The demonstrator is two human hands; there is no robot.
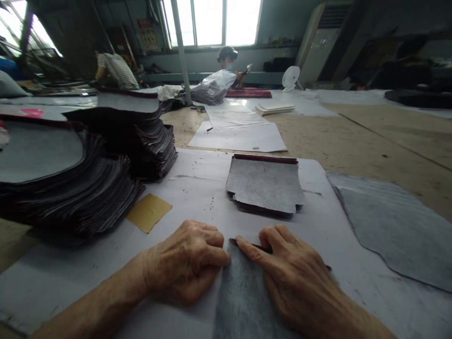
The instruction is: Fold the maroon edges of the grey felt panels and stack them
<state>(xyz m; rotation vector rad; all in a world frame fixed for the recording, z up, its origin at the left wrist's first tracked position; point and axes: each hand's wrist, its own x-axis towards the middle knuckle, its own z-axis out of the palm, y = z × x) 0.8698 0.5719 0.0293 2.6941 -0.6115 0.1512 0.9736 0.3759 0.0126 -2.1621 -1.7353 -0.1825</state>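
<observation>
A grey-backed sheet of material point(243, 287) with a dark edge lies on the white board in front of me. My left hand point(192, 263) is closed at its upper left corner, thumb and curled index finger against the edge. Across the sheet's right side lies my right hand point(296, 273), its index finger pressing along the dark top edge and the other fingers curled under. What sits beneath those curled fingers is partly hidden. Just beyond both hands rests a small pile of similar grey pieces point(264, 183) with dark red folded top edges.
Tall stacks of dark-edged pieces, a near stack point(63, 188) and a farther stack point(141, 127), stand at left. A yellowish square point(149, 213) lies beside them. Larger grey sheets point(395, 221) are at right. White sheets point(240, 136), a plastic bag point(213, 87) and a fan point(291, 77) sit farther back, near other people.
</observation>
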